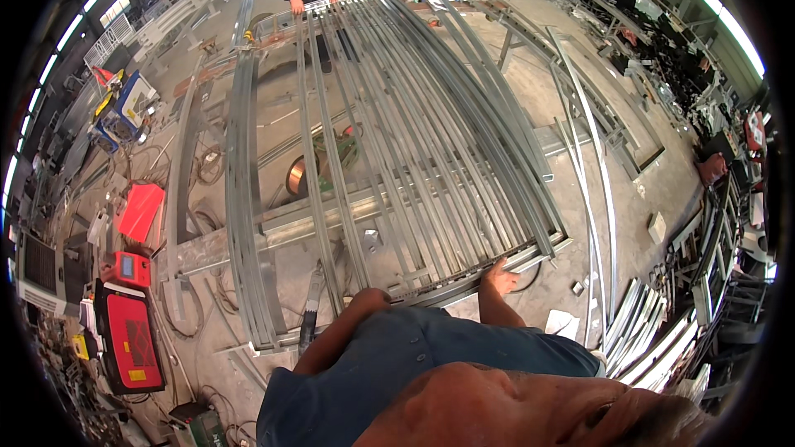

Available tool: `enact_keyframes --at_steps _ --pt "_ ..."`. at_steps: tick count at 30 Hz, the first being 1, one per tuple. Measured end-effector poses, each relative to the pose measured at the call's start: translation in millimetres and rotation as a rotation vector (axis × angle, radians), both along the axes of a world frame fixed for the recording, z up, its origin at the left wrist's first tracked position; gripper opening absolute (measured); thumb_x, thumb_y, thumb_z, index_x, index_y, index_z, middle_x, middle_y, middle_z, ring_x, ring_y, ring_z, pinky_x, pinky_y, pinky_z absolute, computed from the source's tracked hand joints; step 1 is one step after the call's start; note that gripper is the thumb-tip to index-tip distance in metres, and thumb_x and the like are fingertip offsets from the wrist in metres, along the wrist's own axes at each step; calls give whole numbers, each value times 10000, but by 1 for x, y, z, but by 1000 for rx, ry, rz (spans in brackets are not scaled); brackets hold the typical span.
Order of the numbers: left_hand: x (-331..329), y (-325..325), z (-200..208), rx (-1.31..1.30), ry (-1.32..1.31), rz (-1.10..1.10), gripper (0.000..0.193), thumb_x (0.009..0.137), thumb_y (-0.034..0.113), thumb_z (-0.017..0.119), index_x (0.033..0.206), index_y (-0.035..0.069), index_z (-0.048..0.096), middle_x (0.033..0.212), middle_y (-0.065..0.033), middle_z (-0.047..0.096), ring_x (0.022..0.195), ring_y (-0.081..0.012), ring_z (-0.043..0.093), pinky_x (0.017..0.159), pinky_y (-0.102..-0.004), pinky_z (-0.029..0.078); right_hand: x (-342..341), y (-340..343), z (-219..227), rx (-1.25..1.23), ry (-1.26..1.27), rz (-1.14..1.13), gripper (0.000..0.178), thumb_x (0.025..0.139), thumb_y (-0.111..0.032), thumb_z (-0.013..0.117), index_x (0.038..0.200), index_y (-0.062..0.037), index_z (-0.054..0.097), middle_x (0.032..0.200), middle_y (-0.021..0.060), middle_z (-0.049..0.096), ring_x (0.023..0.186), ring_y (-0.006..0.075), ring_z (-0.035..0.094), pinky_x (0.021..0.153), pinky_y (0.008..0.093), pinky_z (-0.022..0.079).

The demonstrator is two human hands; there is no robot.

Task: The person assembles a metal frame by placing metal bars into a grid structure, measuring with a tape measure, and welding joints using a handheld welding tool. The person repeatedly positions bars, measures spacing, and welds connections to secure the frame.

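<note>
Across some chunky metal beams [286, 232] sits a big slatted metal frame [447, 128], all long, straight grey bars [490, 134], kinda shiny. Right hand [498, 279] touches the near end rail [534, 257], left hand [373, 296] is by the same edge; can't tell if either one's fingers are pinching or spread, tbh. Below the bars, there's a spool of coppery wire [296, 175]
</note>
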State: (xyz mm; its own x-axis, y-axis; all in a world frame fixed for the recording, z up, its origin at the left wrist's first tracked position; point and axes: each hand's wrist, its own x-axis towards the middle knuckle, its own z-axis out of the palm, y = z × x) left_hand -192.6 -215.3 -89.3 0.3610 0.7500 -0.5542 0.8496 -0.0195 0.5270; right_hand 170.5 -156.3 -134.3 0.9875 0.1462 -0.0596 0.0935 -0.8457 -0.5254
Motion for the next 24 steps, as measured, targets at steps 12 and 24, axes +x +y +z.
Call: enact_keyframes --at_steps 12,24 --pt "-5 2 -19 -37 2 -1 502 731 462 680 1120 152 753 1079 -155 722 1012 -336 684 925 -420 519 -2 1 6 -6 24 -7 842 842 -671 597 1303 8 412 1171 291 542 1094 475 569 895 573 495" --pt "-6 2 -28 -35 6 -8 504 728 461 688 1120 150 755 1083 -160 720 1024 -337 682 939 -416 516 -5 0 11 -22 39 16 827 847 -667 587 1282 14 411 1162 297 543 1095 471 565 895 568 492"
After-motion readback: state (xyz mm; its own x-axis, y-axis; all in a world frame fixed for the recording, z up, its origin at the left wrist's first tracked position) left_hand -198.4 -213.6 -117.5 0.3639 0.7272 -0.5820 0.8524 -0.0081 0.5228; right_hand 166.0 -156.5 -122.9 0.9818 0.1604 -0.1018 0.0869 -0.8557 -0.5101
